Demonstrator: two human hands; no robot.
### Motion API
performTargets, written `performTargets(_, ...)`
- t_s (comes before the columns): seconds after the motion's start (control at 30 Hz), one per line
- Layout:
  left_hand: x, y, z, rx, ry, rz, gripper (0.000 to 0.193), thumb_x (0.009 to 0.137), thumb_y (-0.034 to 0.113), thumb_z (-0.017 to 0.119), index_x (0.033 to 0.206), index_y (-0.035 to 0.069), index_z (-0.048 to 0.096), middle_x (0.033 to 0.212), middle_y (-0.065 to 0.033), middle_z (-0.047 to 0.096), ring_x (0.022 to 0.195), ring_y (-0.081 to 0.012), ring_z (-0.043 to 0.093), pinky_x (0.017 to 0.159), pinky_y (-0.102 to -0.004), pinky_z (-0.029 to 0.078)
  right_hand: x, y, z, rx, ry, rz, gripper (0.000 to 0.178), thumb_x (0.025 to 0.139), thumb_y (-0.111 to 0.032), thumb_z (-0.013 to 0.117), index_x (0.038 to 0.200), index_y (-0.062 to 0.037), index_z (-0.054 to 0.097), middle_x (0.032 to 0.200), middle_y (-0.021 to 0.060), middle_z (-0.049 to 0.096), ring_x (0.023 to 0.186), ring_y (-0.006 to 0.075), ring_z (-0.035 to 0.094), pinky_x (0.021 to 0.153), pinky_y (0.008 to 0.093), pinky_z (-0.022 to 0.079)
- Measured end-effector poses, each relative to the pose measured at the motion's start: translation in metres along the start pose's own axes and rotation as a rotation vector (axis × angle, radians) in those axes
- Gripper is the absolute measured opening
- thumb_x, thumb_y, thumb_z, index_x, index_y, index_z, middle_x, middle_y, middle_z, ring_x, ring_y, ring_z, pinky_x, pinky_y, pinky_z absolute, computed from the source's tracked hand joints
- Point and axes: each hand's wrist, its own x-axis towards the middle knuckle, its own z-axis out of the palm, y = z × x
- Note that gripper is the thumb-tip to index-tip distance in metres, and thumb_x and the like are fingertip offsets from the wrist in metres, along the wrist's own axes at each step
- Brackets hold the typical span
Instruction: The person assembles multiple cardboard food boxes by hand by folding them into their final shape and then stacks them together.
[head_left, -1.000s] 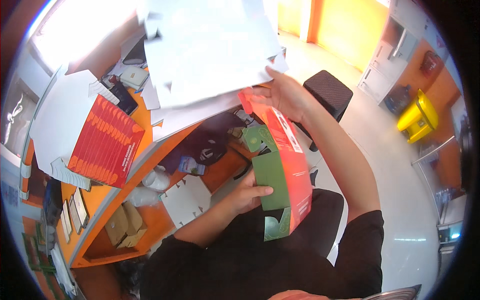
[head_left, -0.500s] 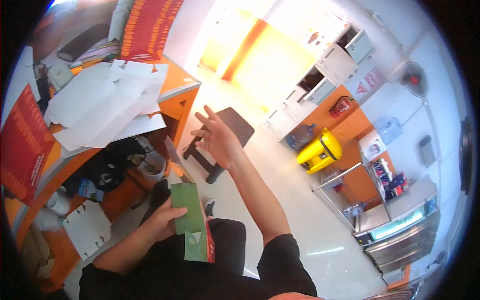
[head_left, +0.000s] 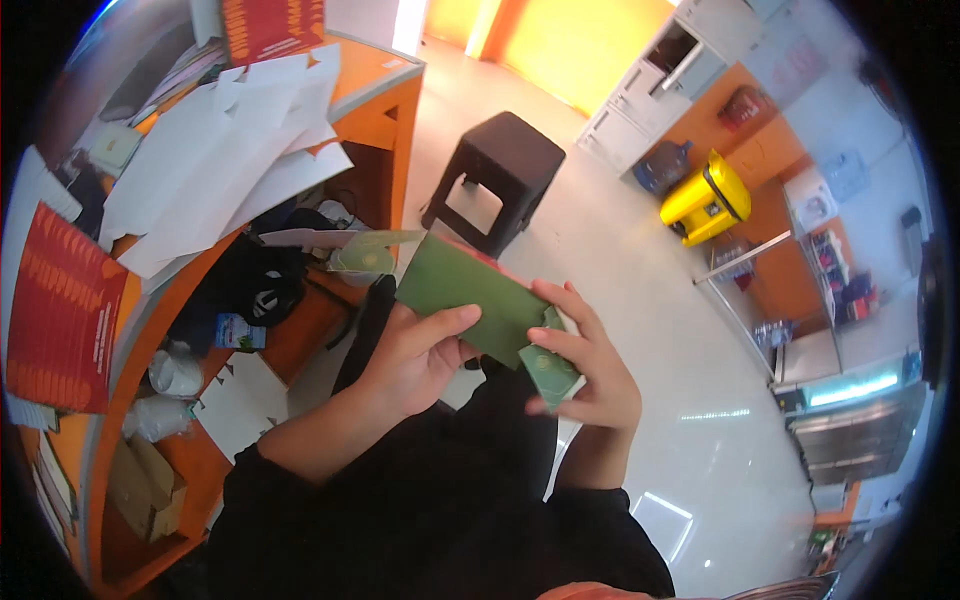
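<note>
Between my two hands is a green cardboard box (head_left: 465,300) with some red on its far side, held over my lap. My left hand (head_left: 425,345) grips its lower left part, the thumb lying on the green face. With my right hand (head_left: 590,360) I hold the right end, fingers around a lighter green flap (head_left: 548,370) that is folded at an angle. At the box's left end another flap (head_left: 365,250) stands out, opened away from the body. The inside of the box is hidden.
On my left stands an orange desk (head_left: 375,100) bearing flat white card sheets (head_left: 225,150) and red printed sheets (head_left: 70,310). Shelves below it hold bags and white cups (head_left: 175,373). Ahead is a black stool (head_left: 505,175); farther right, a yellow bin (head_left: 710,200) and a metal rack (head_left: 745,258).
My right hand has come down from its raised, spread position to the right end of the box. The box has risen and turned from upright to slanting. My view has shifted downward.
</note>
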Motion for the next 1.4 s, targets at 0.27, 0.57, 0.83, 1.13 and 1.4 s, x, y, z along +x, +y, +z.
performTargets(0.27,0.017,-0.067,0.019,0.051,-0.080,0.027,0.032,0.090,0.003,0.052,0.120,0.005,0.042,0.112,-0.0074,0.055,0.102,-0.0171,0.057,0.086,-0.0341,0.049,-0.045,0.002,0.020,0.598,1.017,0.006,0.025,0.085,-0.014,0.059,0.110,-0.0113,0.054,0.120,0.0204,0.053,0.106,0.0425,0.055,0.088,0.0465,0.048)
performTargets(0.57,0.006,-0.063,0.025,-0.025,-0.227,0.004,0.029,0.090,0.003,0.052,0.118,0.001,0.045,0.111,-0.0044,0.053,0.102,-0.0113,0.052,0.088,-0.0269,0.045,-0.068,0.011,0.018,0.032,0.830,-0.120,0.005,0.077,-0.009,0.064,0.081,-0.0067,0.066,0.117,0.0164,0.054,0.115,0.0387,0.050,0.094,0.0455,0.046)
performTargets(0.83,-0.003,-0.069,0.003,0.378,-0.037,-0.022,0.040,0.085,-0.005,0.049,0.123,0.002,0.038,0.112,-0.0070,0.050,0.107,-0.0140,0.050,0.092,-0.0301,0.043,-0.069,0.004,0.026,-0.037,0.649,0.043,0.017,0.073,-0.008,0.065,0.089,-0.0084,0.070,0.115,0.0168,0.057,0.116,0.0392,0.050,0.096,0.0454,0.043)
performTargets(1.13,0.003,-0.091,0.003,0.356,-0.033,0.014,0.053,0.084,-0.007,0.047,0.128,0.006,0.022,0.118,-0.0086,0.040,0.112,-0.0154,0.046,0.093,-0.0308,0.043,-0.073,-0.007,0.031,0.007,0.694,0.192,0.033,0.073,-0.032,0.068,0.093,-0.0059,0.071,0.112,0.0151,0.057,0.112,0.0344,0.052,0.090,0.0426,0.046)
performTargets(1.4,0.002,-0.089,-0.012,0.466,-0.055,-0.118,0.049,0.082,-0.006,0.046,0.124,0.005,0.024,0.115,-0.0093,0.039,0.108,-0.0171,0.047,0.084,-0.0309,0.048,-0.066,-0.006,0.072,-0.120,0.691,0.365,0.024,0.073,-0.018,0.071,0.093,-0.0051,0.071,0.125,0.0190,0.048,0.116,0.0321,0.047,0.096,0.0390,0.040)
